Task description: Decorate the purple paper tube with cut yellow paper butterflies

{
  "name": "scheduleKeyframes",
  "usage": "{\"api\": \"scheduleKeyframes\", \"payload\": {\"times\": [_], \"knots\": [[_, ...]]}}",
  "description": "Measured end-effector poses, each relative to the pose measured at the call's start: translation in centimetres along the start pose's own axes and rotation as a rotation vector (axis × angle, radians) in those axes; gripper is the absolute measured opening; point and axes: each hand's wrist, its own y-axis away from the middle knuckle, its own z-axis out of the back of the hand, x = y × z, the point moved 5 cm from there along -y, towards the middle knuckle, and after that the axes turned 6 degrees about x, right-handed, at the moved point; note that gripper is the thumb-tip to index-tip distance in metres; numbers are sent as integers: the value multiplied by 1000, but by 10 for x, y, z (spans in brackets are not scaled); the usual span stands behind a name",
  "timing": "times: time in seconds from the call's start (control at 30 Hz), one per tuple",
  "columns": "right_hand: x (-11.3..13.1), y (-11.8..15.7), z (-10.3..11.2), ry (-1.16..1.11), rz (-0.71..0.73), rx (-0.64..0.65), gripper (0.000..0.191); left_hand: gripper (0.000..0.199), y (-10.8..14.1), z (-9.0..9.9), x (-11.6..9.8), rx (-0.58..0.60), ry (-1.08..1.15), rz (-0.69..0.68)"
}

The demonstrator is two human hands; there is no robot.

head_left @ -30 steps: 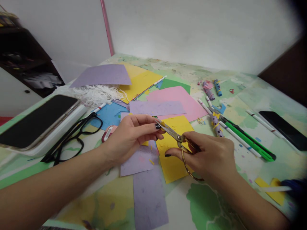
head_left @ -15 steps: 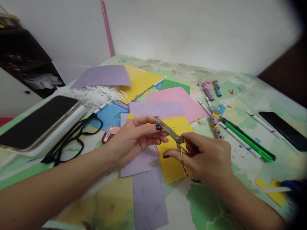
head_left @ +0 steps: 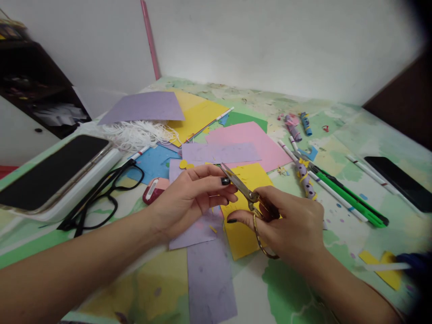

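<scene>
Craft table, seemingly in a home
We see scissors, coloured paper and white string — plus eyeglasses and a dark shelf unit.

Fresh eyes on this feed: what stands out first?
Gold-handled metal scissors in the right hand near the centre, blades beside the left hand, draw the eye. Next comes the green plastic utility knife at right, then the black-framed glasses at left, beside a dark-screened phone.

A green-and-cream patterned worktop is backed by a plain pale wall; a slim, slanting pink strip and a dark open shelf unit are dimly lit at left.
</scene>
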Motion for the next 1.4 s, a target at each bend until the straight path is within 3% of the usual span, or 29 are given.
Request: {"api": "scheduleKeyframes", "payload": {"times": [1.13,1.4], "knots": [[6,0,5,83,-7,-70,48,9,2,-5,-2,-3,-53,-16],[6,0,4,66,-10,-64,52,6,2,-3,-8,-12,-48,-81]]}}
